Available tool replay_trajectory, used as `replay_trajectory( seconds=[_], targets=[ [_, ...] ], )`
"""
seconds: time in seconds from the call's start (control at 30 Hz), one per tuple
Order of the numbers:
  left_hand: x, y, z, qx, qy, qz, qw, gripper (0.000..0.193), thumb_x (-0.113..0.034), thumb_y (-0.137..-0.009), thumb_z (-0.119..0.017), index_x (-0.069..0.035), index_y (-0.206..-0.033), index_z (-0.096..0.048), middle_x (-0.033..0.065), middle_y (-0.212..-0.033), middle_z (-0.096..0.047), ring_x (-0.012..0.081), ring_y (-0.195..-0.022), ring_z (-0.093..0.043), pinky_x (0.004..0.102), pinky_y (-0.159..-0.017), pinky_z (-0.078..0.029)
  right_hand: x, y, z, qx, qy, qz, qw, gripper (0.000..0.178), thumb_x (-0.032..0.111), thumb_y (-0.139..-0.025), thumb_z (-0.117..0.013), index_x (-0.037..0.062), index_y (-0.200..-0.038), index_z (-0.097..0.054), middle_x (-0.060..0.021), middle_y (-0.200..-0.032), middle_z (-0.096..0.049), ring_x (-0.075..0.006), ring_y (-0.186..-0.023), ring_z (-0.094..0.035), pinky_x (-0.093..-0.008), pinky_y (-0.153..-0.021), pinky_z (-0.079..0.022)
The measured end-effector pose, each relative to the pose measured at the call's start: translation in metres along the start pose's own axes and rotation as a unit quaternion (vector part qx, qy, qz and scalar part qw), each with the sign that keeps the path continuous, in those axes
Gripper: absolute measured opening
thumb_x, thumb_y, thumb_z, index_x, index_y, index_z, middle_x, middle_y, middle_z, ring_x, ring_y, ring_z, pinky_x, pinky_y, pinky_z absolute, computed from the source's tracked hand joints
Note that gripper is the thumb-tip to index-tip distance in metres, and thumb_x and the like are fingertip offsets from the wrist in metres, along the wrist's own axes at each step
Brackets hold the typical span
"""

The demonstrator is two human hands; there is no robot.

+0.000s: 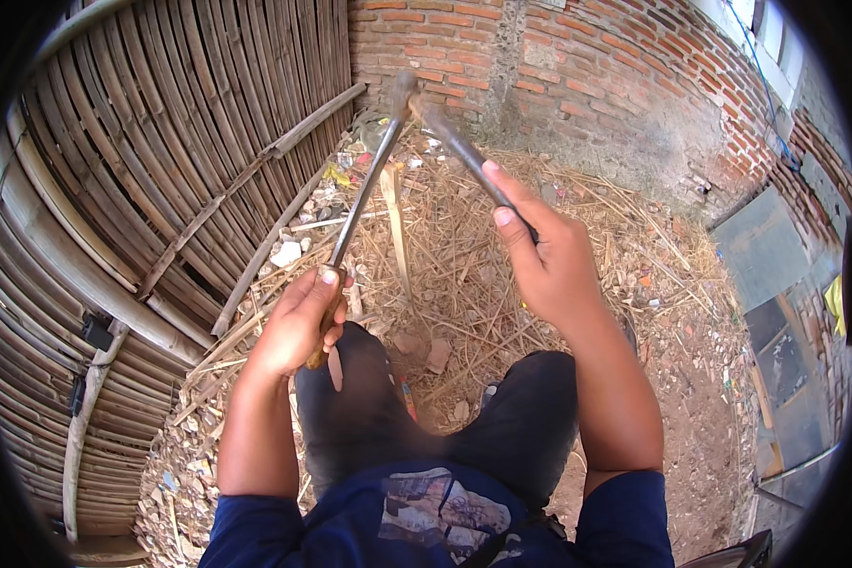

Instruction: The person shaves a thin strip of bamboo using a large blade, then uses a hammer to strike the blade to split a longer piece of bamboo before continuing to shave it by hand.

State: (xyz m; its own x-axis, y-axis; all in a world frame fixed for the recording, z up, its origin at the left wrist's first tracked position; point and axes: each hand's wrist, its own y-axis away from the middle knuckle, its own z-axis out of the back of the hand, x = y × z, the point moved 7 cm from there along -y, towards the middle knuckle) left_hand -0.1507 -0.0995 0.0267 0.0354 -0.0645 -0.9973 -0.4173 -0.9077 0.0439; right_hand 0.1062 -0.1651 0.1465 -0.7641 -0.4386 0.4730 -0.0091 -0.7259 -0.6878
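"At the lower edge, what comes first?"

"One blue shirt point(327, 530) with a printed patch, then two bent legs in dark trousers point(516, 426), which hide part of the ground."

"And the two hands?"

"The left grip point(298, 317) is wrapped around the brown handle of one long metal tool point(360, 204), slanting up and away. The right grip point(554, 260) is closed on one dark-handled tool point(469, 156), thumb and forefinger lying along it."

"Do the tools touch?"

"Their far ends come together in view at one blurred knob point(406, 83). I can't tell which tool it belongs to, nor whether they make contact."

"Anything between them?"

"One pale wooden stake point(395, 213), roughly upright, its upper part just beside the metal shaft. Dry straw point(473, 322) is strewn around its foot, too many stalks to count."

"What else lies about?"

"One white chunk point(286, 253) left of the shaft, and one yellow scrap point(336, 174) farther off among small litter."

"And around the edges?"

"A slatted bamboo wall point(104, 142) closes the left side, crossed by a long pole point(256, 163). On the right leans a grey panel point(762, 246), one yellow cloth point(835, 308) near it. A brick wall point(577, 76) blocks the far side."
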Motion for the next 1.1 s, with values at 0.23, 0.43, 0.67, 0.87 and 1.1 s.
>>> replay_trajectory(
  seconds=[0.23,0.43,0.67,0.87,1.1],
  targets=[
    [0.002,0.004,-0.003,0.002,-0.007,-0.003,1.0,0.042,-0.042,-0.106,-0.042,-0.001,-0.112,-0.053,0.0046,-0.075,-0.05,0.0115,-0.053,-0.044,0.025,-0.047,-0.035,0.024,0.004,0.021,-0.133,-0.062,0.118,0.982,0.044,0.018,-0.1,-0.057,0.027,-0.143,-0.054,-0.0086,-0.067,-0.059,-0.0187,-0.053,-0.052,-0.0344,-0.055,-0.044],
    [-0.003,-0.001,-0.007,0.006,-0.013,-0.004,1.0,0.042,-0.042,-0.106,-0.042,-0.002,-0.112,-0.052,0.0047,-0.076,-0.05,0.0115,-0.053,-0.044,0.0253,-0.047,-0.035,-0.014,0.009,-0.02,0.031,0.002,-0.004,1.0,0.047,0.018,-0.099,-0.058,0.0265,-0.144,-0.052,-0.0113,-0.065,-0.059,-0.0225,-0.052,-0.054,-0.0363,-0.055,-0.043],
    [0.004,0.003,-0.004,0.01,0.011,0.002,1.0,0.036,-0.037,-0.107,-0.044,-0.003,-0.111,-0.054,0.0017,-0.074,-0.051,0.0101,-0.054,-0.045,0.0252,-0.048,-0.037,0.013,0.009,0.007,-0.033,-0.035,0.039,0.998,0.044,0.018,-0.1,-0.057,0.02,-0.143,-0.054,-0.0119,-0.076,-0.066,-0.0185,-0.057,-0.055,-0.0328,-0.057,-0.044],
    [0.005,0.004,-0.009,0.003,-0.013,0.001,1.0,0.042,-0.042,-0.106,-0.042,-0.002,-0.114,-0.052,0.004,-0.076,-0.05,0.0119,-0.054,-0.045,0.025,-0.046,-0.035,0.021,0.01,0.015,-0.104,-0.061,0.111,0.987,0.043,0.015,-0.1,-0.056,0.0188,-0.143,-0.055,-0.0126,-0.082,-0.068,-0.0171,-0.059,-0.055,-0.0316,-0.059,-0.046],
    [0.006,-0.006,-0.016,0.011,0.008,0.004,1.0,0.041,-0.042,-0.106,-0.042,-0.004,-0.114,-0.053,0.0037,-0.076,-0.05,0.0118,-0.054,-0.045,0.0254,-0.048,-0.037,-0.01,0.017,-0.022,0.023,-0.023,-0.022,0.999,0.044,0.017,-0.099,-0.058,0.0269,-0.142,-0.055,-0.0136,-0.076,-0.066,-0.0205,-0.055,-0.056,-0.0345,-0.058,-0.046]
  ],
)
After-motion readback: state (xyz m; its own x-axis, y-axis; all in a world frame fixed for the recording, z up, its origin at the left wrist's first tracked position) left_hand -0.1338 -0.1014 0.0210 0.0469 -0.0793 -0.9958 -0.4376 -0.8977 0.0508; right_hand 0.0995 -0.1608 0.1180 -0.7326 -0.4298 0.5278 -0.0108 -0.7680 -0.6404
